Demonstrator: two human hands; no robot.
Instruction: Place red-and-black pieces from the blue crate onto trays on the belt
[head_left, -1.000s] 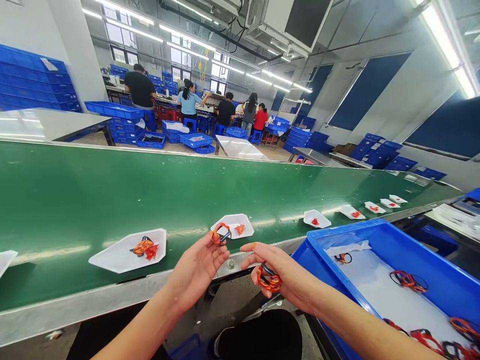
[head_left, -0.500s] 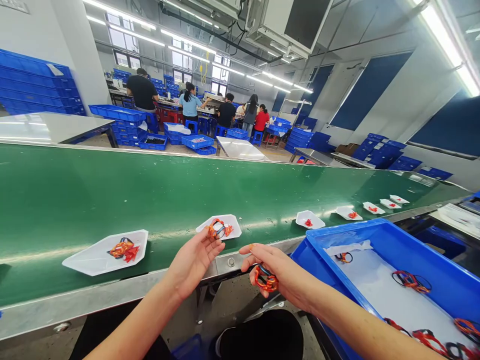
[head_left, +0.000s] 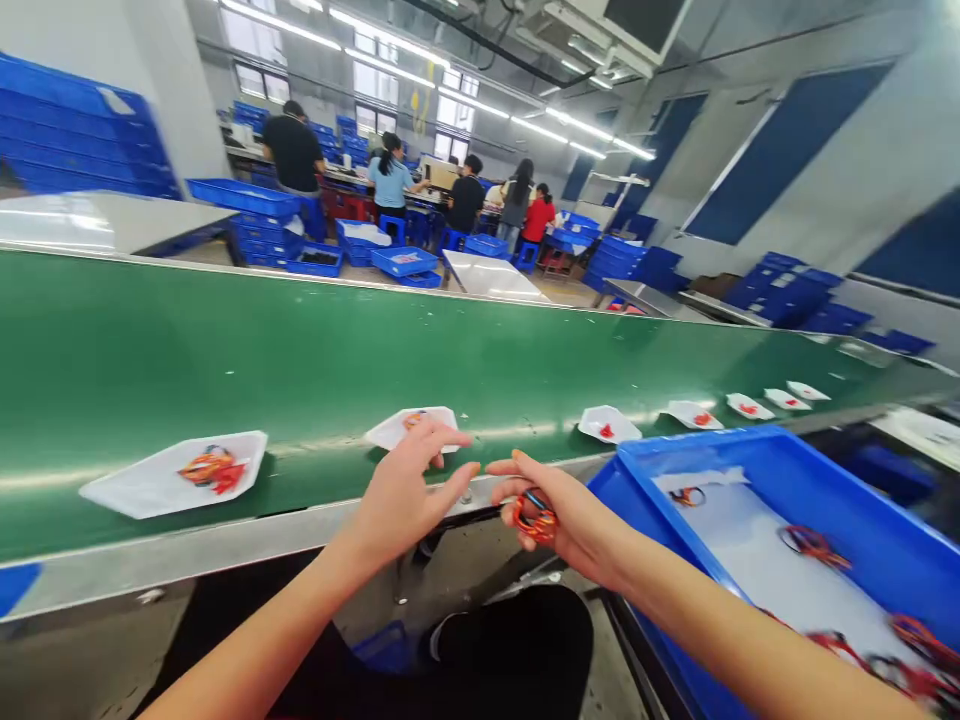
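Red-orange and blue cord bundle (head_left: 535,520) sits firmly in the curled fingers of the right hand (head_left: 574,512), at lower centre. The left hand (head_left: 401,500) is open, fingers spread, holding nothing visible, just above a white plastic tray (head_left: 390,432) on the green conveyor belt (head_left: 225,340).

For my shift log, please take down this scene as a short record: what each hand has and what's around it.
left hand: the left hand is open, nothing visible in it, fingers over a white tray
near left hand: an orange cord bundle, partly hidden
right hand: the right hand grips an orange-and-blue cord loop
belt: a green conveyor belt carrying the tray
beside: a blue plastic crate holding more cord bundles
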